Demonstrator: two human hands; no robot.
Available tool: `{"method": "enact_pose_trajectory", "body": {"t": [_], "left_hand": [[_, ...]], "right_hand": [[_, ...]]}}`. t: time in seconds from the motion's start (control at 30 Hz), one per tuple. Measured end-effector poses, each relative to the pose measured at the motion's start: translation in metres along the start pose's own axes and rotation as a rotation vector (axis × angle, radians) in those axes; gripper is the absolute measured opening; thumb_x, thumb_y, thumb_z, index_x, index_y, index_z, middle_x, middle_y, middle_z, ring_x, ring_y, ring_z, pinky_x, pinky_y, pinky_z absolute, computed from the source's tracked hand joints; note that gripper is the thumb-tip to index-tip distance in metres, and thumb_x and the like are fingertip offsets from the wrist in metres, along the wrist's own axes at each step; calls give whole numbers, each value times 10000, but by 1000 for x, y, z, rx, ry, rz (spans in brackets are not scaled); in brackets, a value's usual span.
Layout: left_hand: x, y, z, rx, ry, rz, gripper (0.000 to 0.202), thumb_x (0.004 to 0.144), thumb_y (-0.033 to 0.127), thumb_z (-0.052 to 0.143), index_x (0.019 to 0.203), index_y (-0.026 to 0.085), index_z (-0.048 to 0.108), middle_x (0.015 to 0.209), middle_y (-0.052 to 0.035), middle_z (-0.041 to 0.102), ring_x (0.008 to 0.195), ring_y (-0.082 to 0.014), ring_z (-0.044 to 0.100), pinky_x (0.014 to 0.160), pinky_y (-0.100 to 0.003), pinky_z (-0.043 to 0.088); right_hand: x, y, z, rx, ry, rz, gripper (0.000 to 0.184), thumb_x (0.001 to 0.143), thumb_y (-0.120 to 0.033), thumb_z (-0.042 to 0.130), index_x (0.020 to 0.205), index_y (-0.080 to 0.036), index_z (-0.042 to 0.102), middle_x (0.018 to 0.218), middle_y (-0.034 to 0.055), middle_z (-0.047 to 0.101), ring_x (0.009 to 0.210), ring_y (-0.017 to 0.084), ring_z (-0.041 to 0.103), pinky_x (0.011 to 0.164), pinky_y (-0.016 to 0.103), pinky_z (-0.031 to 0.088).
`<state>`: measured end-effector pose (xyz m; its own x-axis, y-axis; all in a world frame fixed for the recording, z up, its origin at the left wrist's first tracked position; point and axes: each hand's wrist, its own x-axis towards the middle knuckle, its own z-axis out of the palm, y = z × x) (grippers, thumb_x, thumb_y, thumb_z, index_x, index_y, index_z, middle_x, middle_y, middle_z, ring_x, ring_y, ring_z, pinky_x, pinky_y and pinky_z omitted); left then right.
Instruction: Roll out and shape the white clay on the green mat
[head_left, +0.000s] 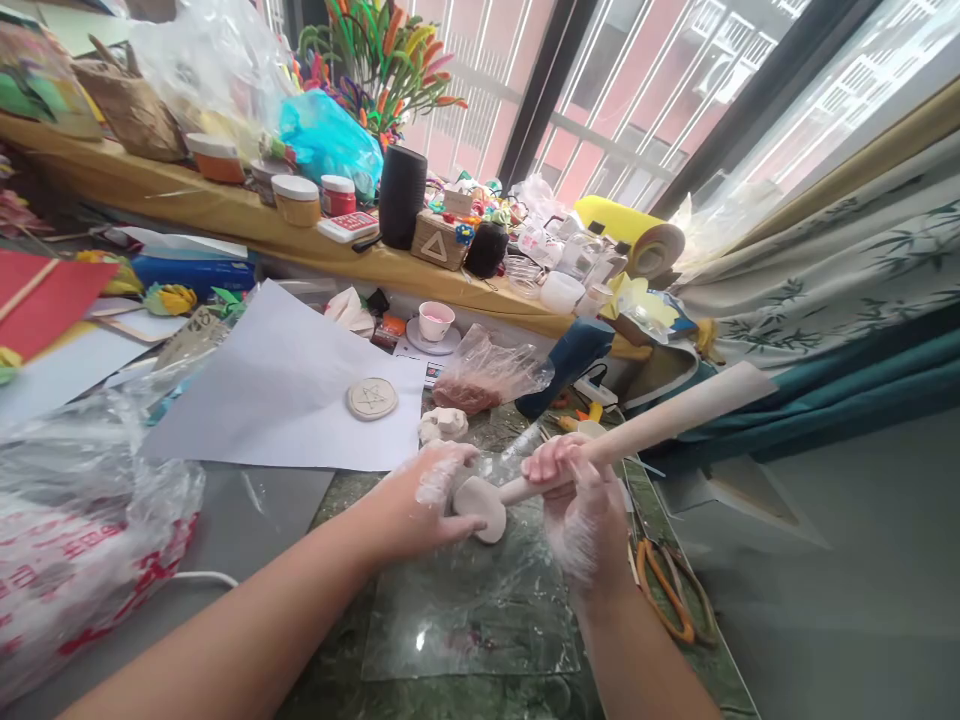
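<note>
A wooden rolling pin (679,412), dusted pale, slants up to the right with my right hand (585,505) wrapped round its lower part. Its lower end meets the edge of a flat, roundish piece of pale clay (484,510). On that clay's left side is my left hand (431,495), thumb and fingers apart, the thumb at its near edge. White powder coats both hands. Under the clay lies a clear sheet (472,620). Just behind is a lump of pale clay (442,425). A clay disc with a star cut into it (372,398) rests on white paper (277,400).
Orange-handled scissors (667,595) lie at the table's right edge. A bag of brown material (487,372) and a dark blue cylinder (566,365) stand behind my hands. At left sits a plastic bag with red print (82,580). Jars and a black speaker-like cylinder (403,195) line the windowsill.
</note>
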<state>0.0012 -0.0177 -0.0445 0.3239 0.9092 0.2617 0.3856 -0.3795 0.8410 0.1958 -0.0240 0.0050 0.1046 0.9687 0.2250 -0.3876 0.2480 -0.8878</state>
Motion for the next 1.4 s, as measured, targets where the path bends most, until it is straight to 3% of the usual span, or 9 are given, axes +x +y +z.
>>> {"method": "enact_pose_trajectory", "body": {"t": [0.1,0.2,0.3,0.47,0.6,0.9,1.3,1.4], "left_hand": [[-2,-11,11,58,-83,-34,750,639,331,881,1331,254,603,1328,-134,641,1285,-392,548,1112,-512,407],[-2,-14,17,114,-132,-121,804,661,392,873,1377,215,553,1352,-172,603,1288,-415,531,1100,-536,416],[-3,-15,17,131,-143,-161,719,711,364,830,1358,229,545,1357,-166,587,1297,-414,513,1089,-543,417],[-1,-17,13,118,-185,-178,530,729,305,790,1214,261,582,1256,-122,617,1211,-369,561,1017,-486,453],[1,-19,14,119,-191,-180,482,724,300,786,1162,277,585,1216,-103,622,1175,-360,571,990,-464,457],[1,-20,16,126,-206,-198,571,715,294,800,1234,261,563,1280,-120,612,1222,-376,549,1038,-496,431],[3,-17,13,218,-260,-179,585,749,331,813,1276,226,584,1326,-126,596,1247,-384,527,1057,-517,440],[5,-12,10,250,-298,-169,598,779,343,796,1320,213,576,1337,-112,592,1244,-366,524,1077,-518,437]], "right_hand": [[13,5,6,-58,-55,-55,403,925,-334,689,594,-217,490,533,-64,405,493,105,400,524,272,388],[16,21,14,-70,-76,-11,423,927,-316,676,575,-221,462,493,-74,373,450,101,370,489,277,350],[17,37,18,-117,-119,99,405,921,-301,673,577,-225,474,497,-65,403,452,109,401,483,284,356],[21,47,18,-134,-146,113,393,914,-304,658,571,-234,481,487,-62,401,451,119,403,476,293,361],[23,51,19,-145,-142,116,386,907,-273,651,562,-235,483,474,-63,394,440,119,398,469,294,352],[24,54,17,-138,-151,148,388,895,-233,638,546,-235,469,466,-62,387,430,116,386,459,289,335],[19,48,4,-151,-133,79,386,907,-217,618,556,-224,457,469,-67,379,425,107,387,464,280,344],[18,44,0,-213,-198,43,411,924,-227,617,542,-218,467,475,-52,408,442,117,422,473,289,359]]}}
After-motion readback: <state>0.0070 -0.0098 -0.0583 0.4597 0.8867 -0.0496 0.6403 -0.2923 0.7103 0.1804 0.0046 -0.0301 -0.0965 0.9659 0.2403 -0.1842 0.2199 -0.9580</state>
